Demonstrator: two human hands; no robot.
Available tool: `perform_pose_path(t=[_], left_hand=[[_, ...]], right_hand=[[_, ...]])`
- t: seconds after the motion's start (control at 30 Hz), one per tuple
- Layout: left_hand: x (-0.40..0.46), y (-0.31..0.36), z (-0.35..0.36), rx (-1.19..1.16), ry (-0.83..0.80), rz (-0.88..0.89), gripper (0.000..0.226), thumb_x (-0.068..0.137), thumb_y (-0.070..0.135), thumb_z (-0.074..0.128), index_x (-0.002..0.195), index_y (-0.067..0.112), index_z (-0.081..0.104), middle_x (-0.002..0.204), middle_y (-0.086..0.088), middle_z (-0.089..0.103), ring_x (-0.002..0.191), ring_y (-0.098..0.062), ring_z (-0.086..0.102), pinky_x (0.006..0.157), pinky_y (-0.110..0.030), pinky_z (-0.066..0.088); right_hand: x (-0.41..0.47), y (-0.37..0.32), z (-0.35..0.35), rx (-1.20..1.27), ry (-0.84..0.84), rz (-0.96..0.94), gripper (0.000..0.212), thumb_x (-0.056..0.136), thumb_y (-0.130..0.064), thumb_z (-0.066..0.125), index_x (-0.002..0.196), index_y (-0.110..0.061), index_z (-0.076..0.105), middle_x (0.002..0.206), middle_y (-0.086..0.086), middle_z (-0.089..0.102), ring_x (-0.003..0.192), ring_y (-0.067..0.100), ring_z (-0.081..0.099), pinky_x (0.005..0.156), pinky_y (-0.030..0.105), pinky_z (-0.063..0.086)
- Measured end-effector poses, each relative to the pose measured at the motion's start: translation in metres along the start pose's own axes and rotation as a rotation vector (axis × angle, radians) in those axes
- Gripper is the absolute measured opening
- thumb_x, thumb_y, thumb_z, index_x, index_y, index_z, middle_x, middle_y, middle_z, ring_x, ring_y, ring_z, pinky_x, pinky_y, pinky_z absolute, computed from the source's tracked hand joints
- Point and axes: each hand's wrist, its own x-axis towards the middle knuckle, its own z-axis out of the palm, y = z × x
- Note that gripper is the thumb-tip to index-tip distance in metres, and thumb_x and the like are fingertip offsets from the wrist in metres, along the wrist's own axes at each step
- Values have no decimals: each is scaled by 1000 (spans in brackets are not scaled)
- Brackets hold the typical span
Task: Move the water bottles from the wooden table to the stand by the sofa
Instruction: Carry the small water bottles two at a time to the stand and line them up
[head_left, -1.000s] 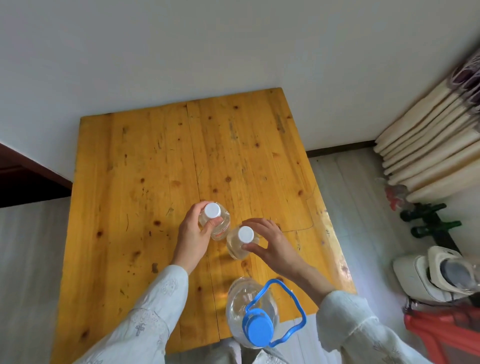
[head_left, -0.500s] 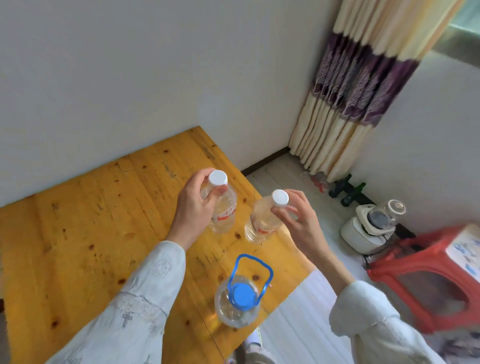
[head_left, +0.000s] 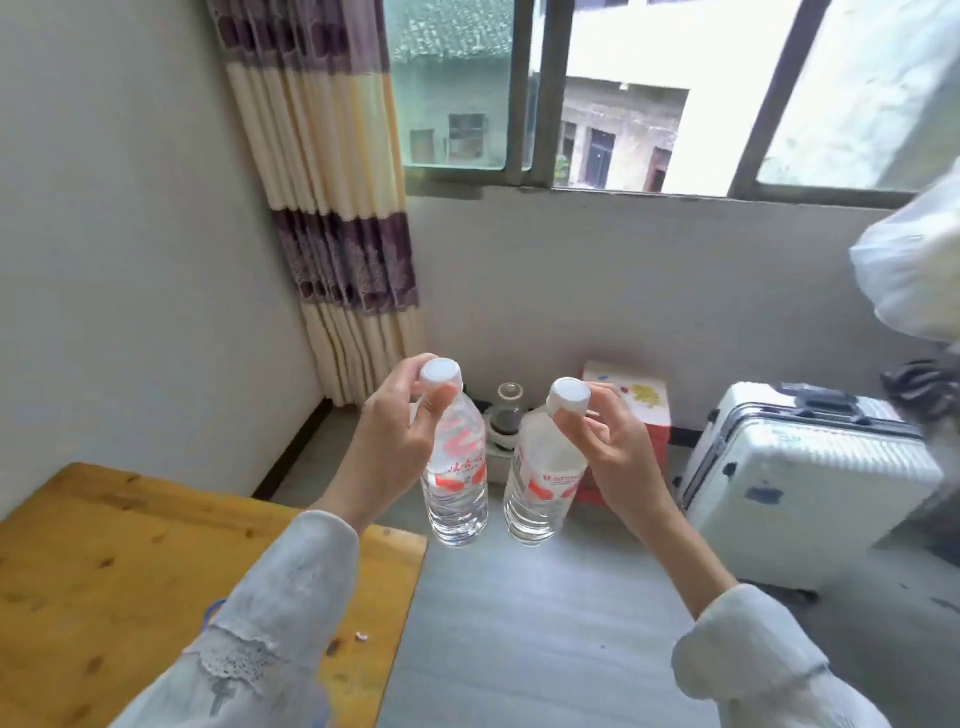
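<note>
Pinching each water bottle by its cap, the left hand (head_left: 395, 447) carries one bottle (head_left: 457, 467) and the right hand (head_left: 618, 457) the other (head_left: 543, 478), hanging upright over the floor, clear of the wooden surface (head_left: 104, 571). A white suitcase (head_left: 800, 483) and a red stool (head_left: 631, 415) crowd the floor ahead; no stand or sofa is in view.
</note>
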Motion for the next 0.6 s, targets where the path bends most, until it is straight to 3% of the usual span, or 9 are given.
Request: perform_pose_path(t=[0.07, 0.13, 0.23, 0.33, 0.4, 0.5, 0.6], left_hand=[[-6, 23, 45, -49, -92, 24, 35, 88, 30, 47, 116, 10, 50, 103, -2, 60, 81, -17, 57, 79, -29, 43], [-17, 50, 91, -115, -171, 47, 43, 83, 39, 45, 116, 12, 49, 97, 2, 59, 70, -10, 52, 74, -23, 40], [-35, 94, 162, -189, -249, 63, 48, 76, 47, 44, 112, 14, 49, 84, 12, 55, 62, -2, 49, 64, -14, 37], [-55, 136, 233, -241, -314, 71, 42, 75, 48, 45, 107, 21, 49, 86, 13, 57, 73, -14, 57, 64, -18, 41], [-70, 165, 282, -254, -359, 92, 40, 74, 49, 46, 105, 25, 49, 89, 12, 58, 79, -18, 62, 63, -16, 42], [-94, 207, 352, -276, -447, 140, 46, 74, 49, 47, 110, 20, 50, 92, 10, 58, 87, -22, 64, 69, -21, 45], [-114, 246, 420, -318, -575, 185, 52, 75, 47, 48, 114, 14, 50, 101, -1, 60, 96, -27, 63, 82, -37, 49]], right_hand=[[-22, -3, -51, -23, 73, -1, 10, 81, -25, 58, 90, -27, 59, 99, -2, 56, 92, 8, 57, 82, 11, 46], [-49, -7, -103, -66, 140, 2, 13, 76, -34, 57, 89, -31, 58, 97, -6, 57, 89, -2, 57, 80, 7, 45], [-93, -11, -182, -112, 227, 44, 18, 75, -36, 57, 91, -31, 59, 104, 4, 59, 91, 0, 58, 82, 9, 45], [-139, -15, -257, -158, 326, 107, 23, 74, -39, 56, 94, -29, 60, 108, 4, 61, 99, 6, 59, 89, 19, 44], [-171, -15, -305, -162, 410, 153, 22, 73, -39, 58, 93, -29, 60, 105, 1, 62, 96, 3, 60, 86, 15, 44], [-217, -11, -373, -187, 521, 228, 19, 78, -28, 62, 97, -22, 59, 104, 4, 63, 97, 12, 61, 76, 11, 46], [-260, -10, -434, -189, 623, 291, 19, 79, -17, 64, 97, -20, 58, 108, 13, 60, 99, 25, 61, 82, 30, 48]])
